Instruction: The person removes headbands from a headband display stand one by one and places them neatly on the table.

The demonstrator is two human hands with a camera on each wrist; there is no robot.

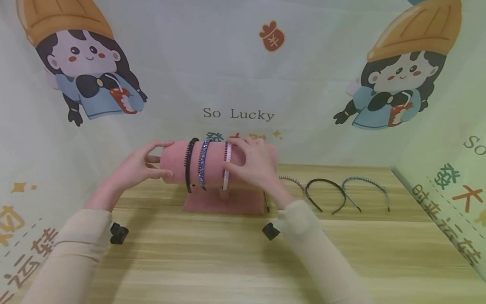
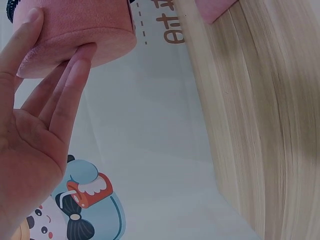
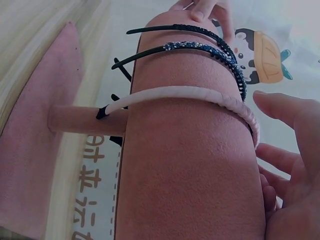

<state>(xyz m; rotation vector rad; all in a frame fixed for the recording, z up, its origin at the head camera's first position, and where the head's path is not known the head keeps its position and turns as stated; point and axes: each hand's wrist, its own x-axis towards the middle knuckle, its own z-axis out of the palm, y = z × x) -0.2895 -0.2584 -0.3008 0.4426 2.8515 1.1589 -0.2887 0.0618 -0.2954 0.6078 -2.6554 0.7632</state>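
Observation:
A pink velvet headband display stand [image 1: 214, 166] has a horizontal roll on a post and flat base. My left hand [image 1: 134, 169] grips the roll's left end, with the thumb on its side and fingertips at the end face. Around the roll sit a black toothed headband [image 1: 187, 169], a blue glittery headband [image 1: 202, 166] and a pale pink fabric headband [image 3: 185, 92]. My right hand [image 1: 256, 162] is at the pale pink one, its fingers relaxed. The right wrist view shows the thumb tip slightly off that band and the fingertips close to its edge, by the roll.
On the wooden table [image 1: 212, 257], right of the stand, lie several thin headbands, including a black one [image 1: 326, 181] and a blue one [image 1: 366, 179]. A black clip-like piece [image 1: 119, 233] shows by the left sleeve, another [image 1: 271, 231] by the right. Printed cloth [image 1: 182, 63] hangs behind.

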